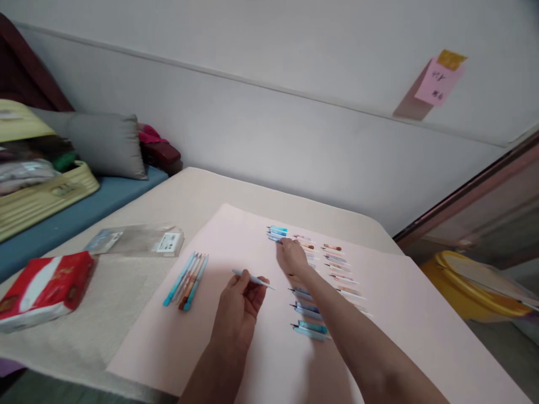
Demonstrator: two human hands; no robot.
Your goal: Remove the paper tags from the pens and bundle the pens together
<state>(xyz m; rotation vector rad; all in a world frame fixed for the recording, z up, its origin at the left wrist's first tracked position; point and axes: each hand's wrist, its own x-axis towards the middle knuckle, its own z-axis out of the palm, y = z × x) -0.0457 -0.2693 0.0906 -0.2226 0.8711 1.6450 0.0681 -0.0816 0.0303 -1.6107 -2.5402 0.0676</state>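
Observation:
My left hand (pixel 243 306) pinches a slim pale-blue pen (pixel 254 279), its thin white end pointing right. My right hand (pixel 293 255) reaches to the far part of a pink sheet (pixel 252 359), fingers closed at a small blue pen (pixel 276 239) in a short stack. Right of and under my right forearm lie rows of short pens (pixel 310 325) with dark tips, in blue, teal, orange and white; the arm hides some. To the left, a bunch of longer pens (pixel 187 283) in light blue and brown lies side by side.
A clear plastic packet (pixel 141 238) and a red tissue pack (pixel 46 286) lie on the cream table cover (pixel 113 297). A yellow basket (pixel 50 193) and grey cushion (pixel 107 143) are at the left. A yellow tub (pixel 467 292) stands right; the wall (pixel 252 112) is behind.

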